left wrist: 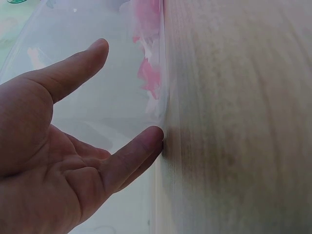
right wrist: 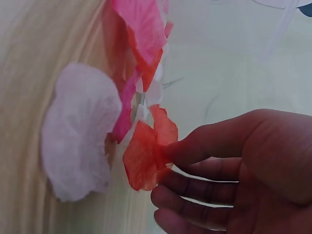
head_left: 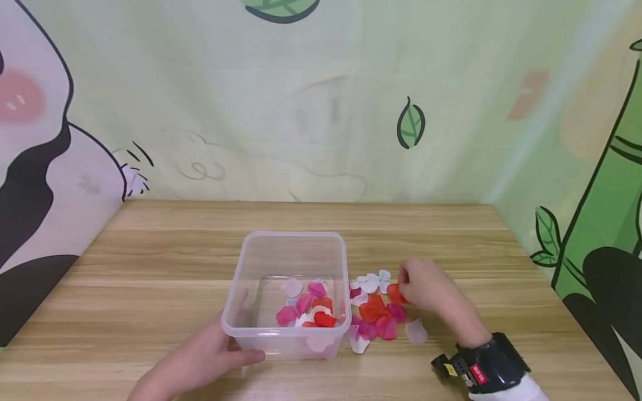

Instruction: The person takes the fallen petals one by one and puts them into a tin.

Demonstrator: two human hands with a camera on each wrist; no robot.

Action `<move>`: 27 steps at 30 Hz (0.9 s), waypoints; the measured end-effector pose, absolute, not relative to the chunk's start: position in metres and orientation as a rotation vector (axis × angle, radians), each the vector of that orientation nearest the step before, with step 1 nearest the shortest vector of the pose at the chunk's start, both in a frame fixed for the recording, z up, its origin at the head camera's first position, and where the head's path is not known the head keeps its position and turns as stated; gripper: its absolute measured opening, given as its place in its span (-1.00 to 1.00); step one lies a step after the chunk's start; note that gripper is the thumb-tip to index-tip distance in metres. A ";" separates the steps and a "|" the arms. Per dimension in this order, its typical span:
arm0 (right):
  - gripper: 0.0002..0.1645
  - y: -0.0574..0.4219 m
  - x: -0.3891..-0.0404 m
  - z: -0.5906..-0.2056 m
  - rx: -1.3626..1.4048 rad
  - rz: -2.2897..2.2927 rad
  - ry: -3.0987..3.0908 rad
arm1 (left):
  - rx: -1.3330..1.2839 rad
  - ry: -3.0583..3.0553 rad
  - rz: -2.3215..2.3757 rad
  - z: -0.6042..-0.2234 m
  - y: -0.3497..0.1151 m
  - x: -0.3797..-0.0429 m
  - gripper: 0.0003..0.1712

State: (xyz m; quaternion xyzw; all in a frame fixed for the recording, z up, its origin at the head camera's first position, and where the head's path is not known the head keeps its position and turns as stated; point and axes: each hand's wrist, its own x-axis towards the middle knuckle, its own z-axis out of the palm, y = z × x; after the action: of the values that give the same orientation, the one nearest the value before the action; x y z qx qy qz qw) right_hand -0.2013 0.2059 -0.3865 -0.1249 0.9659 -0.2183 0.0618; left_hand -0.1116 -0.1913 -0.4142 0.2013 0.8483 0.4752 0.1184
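Observation:
A clear plastic container [head_left: 286, 239] stands on the table with pink, red and white petals [head_left: 304, 303] inside. At its left side my left hand [head_left: 213, 348] rests, thumb by the front wall; in the left wrist view the fingers [left wrist: 131, 158] are loosely spread beside the clear wall. Right of the container lies a loose pile of petals [head_left: 373, 309] in red, pink and white. Over the pile's right edge, my right hand [head_left: 428, 287] pinches a red petal [right wrist: 146, 158] between thumb and fingers. A pale petal [right wrist: 80, 131] lies near that hand.
The wood-grain table [head_left: 165, 245] spreads around the container, with a cartoon-printed backdrop [head_left: 225, 111] behind it. Small white-blue petals [head_left: 371, 282] lie at the back of the pile. A dark wrist-worn device [head_left: 489, 365] is strapped on the right forearm.

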 end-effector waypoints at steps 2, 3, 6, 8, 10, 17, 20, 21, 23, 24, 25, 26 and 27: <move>-0.82 0.205 -0.201 -0.385 -0.379 -0.670 2.928 | 0.597 2.483 1.389 -0.414 -0.192 -0.112 0.07; -0.83 0.205 -0.201 -0.384 -0.384 -0.668 2.935 | 0.602 2.484 1.389 -0.414 -0.192 -0.112 0.06; -0.86 0.204 -0.201 -0.382 -0.402 -0.665 2.954 | 0.613 2.490 1.383 -0.415 -0.192 -0.112 0.04; -0.86 0.204 -0.202 -0.383 -0.415 -0.666 2.962 | 0.617 2.494 1.379 -0.415 -0.192 -0.112 0.03; -0.84 0.204 -0.202 -0.383 -0.424 -0.670 2.968 | 0.615 2.500 1.372 -0.415 -0.192 -0.111 0.02; -0.89 0.204 -0.202 -0.383 -0.454 -0.674 2.978 | 0.612 2.508 1.360 -0.415 -0.193 -0.111 -0.04; -0.93 0.205 -0.202 -0.383 -0.435 -0.701 2.962 | 0.617 2.509 1.362 -0.415 -0.193 -0.111 -0.04; -0.93 0.205 -0.202 -0.383 -0.438 -0.708 2.965 | 0.617 2.508 1.362 -0.415 -0.193 -0.111 -0.04; -0.96 0.205 -0.202 -0.383 -0.446 -0.738 2.965 | 0.617 2.509 1.362 -0.415 -0.193 -0.111 -0.03; -0.98 0.205 -0.202 -0.383 -0.454 -0.756 2.966 | 0.618 2.510 1.362 -0.415 -0.192 -0.110 -0.03; -0.98 0.205 -0.202 -0.382 -0.467 -0.773 2.971 | 0.617 2.510 1.363 -0.415 -0.192 -0.110 -0.03; -0.98 0.204 -0.202 -0.382 -0.490 -0.786 2.977 | 0.619 2.507 1.366 -0.415 -0.192 -0.110 -0.03; -0.98 0.204 -0.202 -0.382 -0.514 -0.803 2.978 | 0.618 2.508 1.367 -0.415 -0.192 -0.110 -0.03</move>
State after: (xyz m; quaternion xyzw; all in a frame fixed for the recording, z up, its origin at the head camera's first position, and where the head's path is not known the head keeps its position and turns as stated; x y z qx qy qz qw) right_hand -0.2024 0.2041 -0.3819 -0.1643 0.9523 -0.2569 0.0073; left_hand -0.1100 -0.1921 -0.4152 0.2102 0.8530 0.4651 0.1094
